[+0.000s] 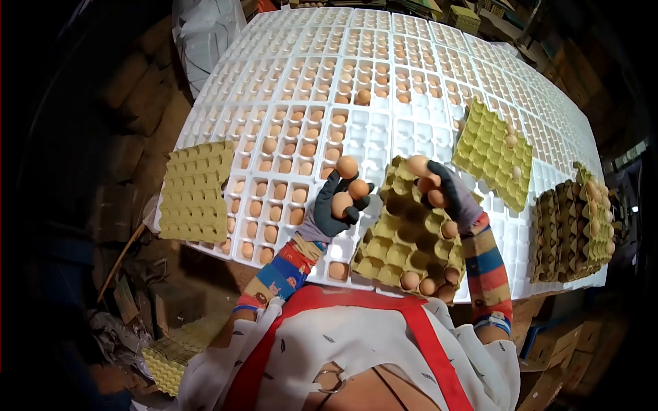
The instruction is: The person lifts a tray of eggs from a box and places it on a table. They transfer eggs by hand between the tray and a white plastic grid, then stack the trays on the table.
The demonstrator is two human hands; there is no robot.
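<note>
Both gloved hands are over the near edge of the desk (595, 279), each clamped on a small cluster of eggs. The left hand (329, 214), palm turned up, has its fingers curled around three eggs (341, 205), one of them perched high toward the fingertips. The right hand (458, 197) is closed around eggs (417, 165) too, at least three showing, its fingers bent over them above a yellow-green pulp tray (391, 257). That tray lies tilted at about the middle of the near edge, between the two forearms, with several loose eggs (428, 285) in the cups along its near and right sides. White trays (370, 133) spread across the desk to its far edge; many of their pockets carry eggs, while those just beyond the hands are bare. A second pulp tray (197, 195) lies at the left edge, near the near left corner, overlapping the white trays. A third pulp tray (488, 147), inward from the right edge, bears a few eggs (510, 141). At the near right corner is a stack of pulp trays (563, 233), with more eggs (595, 198) along its right side. Beyond the far left corner is a pale plastic sack (205, 41).
</note>
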